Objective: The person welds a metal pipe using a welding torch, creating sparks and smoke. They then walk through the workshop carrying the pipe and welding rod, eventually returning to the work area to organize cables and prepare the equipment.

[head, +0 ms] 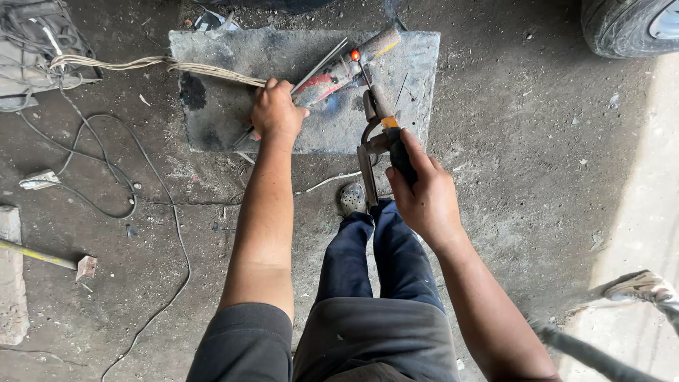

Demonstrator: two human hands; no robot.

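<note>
Left hand: clenched over the near end of the red-painted metal part, pressing it down on the slab so it can't shift; a thin steel rod runs alongside it under the same grip, as far as I can tell.
Right hand: wrapped tight round the dark handle of the electrode holder, thumb on top, wrist raised so the clamp points away from the body.
Electrode: short stick clamped in the holder, tip touching the red part at the glowing spot; held at a slant, likely to keep the hot point in sight.
Workpiece location: on the far half of the steel slab, lying diagonally, its pale cylindrical end toward the far edge.
Steel slab: flat on the dirt floor, scorched dark patch at left; serves as a fireproof base low to the ground.
Cable: pale twisted lead runs from the left across the slab toward the left hand; end hidden under the hand.
Posture: person squats, blue trouser legs between the arms, foot in a perforated shoe just short of the slab, keeping both hands near the joint.
Surroundings: loose dark wires and a white plug on the floor left; hammer at left edge; tyre top right; another person's shoe at right, well apart.
</note>
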